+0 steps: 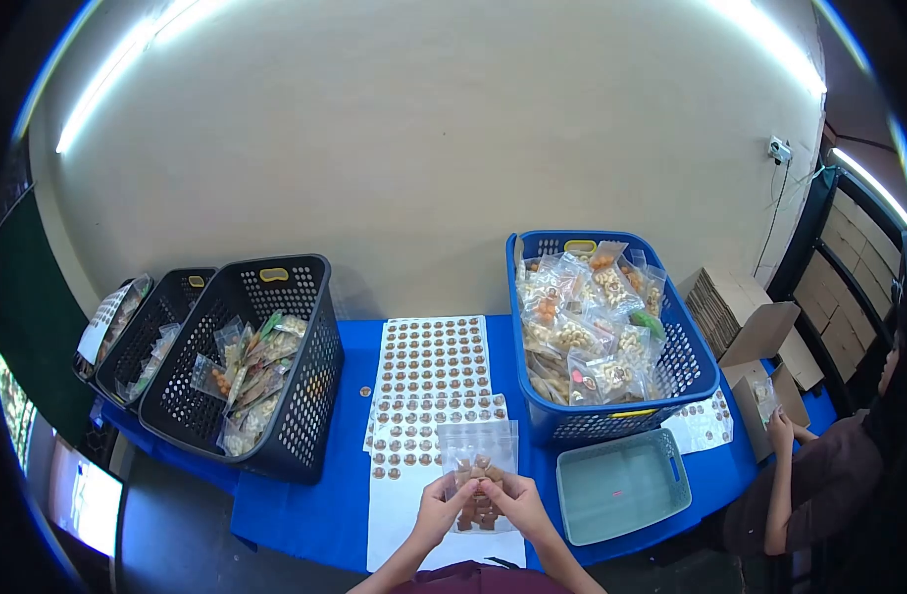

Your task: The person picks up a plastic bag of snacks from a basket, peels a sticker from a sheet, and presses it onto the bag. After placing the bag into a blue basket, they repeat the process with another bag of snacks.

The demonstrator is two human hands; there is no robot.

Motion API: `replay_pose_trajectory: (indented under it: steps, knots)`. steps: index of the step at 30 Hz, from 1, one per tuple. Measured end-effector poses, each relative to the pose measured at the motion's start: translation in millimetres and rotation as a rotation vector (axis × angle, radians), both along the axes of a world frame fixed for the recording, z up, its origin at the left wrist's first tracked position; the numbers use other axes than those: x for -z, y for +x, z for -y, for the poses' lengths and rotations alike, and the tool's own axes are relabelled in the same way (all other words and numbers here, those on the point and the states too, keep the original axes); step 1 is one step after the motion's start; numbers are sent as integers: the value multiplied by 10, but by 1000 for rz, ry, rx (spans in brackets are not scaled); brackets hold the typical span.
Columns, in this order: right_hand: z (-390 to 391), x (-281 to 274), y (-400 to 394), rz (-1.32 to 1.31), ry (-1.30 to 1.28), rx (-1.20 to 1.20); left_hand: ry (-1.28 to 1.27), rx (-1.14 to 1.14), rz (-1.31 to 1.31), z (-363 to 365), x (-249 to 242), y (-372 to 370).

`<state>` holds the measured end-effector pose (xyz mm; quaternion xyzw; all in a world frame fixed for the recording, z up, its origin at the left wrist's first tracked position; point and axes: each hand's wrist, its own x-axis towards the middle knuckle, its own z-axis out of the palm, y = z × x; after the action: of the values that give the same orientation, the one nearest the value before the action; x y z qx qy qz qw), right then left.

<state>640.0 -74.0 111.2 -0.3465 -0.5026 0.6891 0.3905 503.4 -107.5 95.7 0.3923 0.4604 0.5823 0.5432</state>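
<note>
Both of the person's hands are meeting at the near edge of the worktop (305, 515), w/ blue cloth on it. The left hand (440, 510) and right hand (518, 503) are each pinching a clear plastic pouch (479, 465); fingers are closed on its lower part, one hand per side. The pouch is standing w/ its long axis running straight up and away from the grip, its open-looking top end farthest from the person. Brown cube-shaped pieces (476, 500) are sitting in the bottom, right between the two grips. Neither hand is nearer; they are sharing it evenly.

Directly beyond the grip, sticker sheets (432, 371) w/ rows of round brown labels are lying flat. Right of the grip, a pale teal tray (661, 455); beyond that, a blue basket (696, 351) full of filled snack bags. Left and beyond, black baskets (310, 337) w/ more packets. Far right, another person's hand (778, 433) is working beside cardboard boxes (760, 332).
</note>
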Motion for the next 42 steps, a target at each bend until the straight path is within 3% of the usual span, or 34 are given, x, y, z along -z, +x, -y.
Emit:
replay_pose_trajectory:
  steps: [1,4,14,18,20,23,27,30,34,38,40,42]
  knots:
    - [-10,81,12,69,-5,-2,0,-15,0,-2,4,9]
    - [30,165,-53,-41,1,94,-1,-37,19,4,-25,38]
    - [109,83,-75,-64,8,36,-19,-24,-97,20,47,-43]
    - [110,224,-70,-9,48,0,204,-191,-57,-66,27,-70]
    - [120,214,-50,75,129,-43,140,-220,-33,-46,-39,-149]
    - [94,162,6,257,373,-77,154,-267,-113,-49,-58,-215]
    - [-64,-123,104,410,694,223,273,-180,-819,-7,-167,-318]
    - [-123,-202,140,658,891,2,335,-51,-874,18,-120,-239]
    - [-67,-95,-31,571,977,18,414,-157,-1048,12,-91,-273]
    - [33,-184,-202,524,944,19,500,-338,-974,62,-176,-420]
    - [78,-209,-234,467,931,-14,413,-487,-976,89,-362,-538]
    - [90,-169,-263,399,919,-62,421,-447,-989,99,-442,-601]
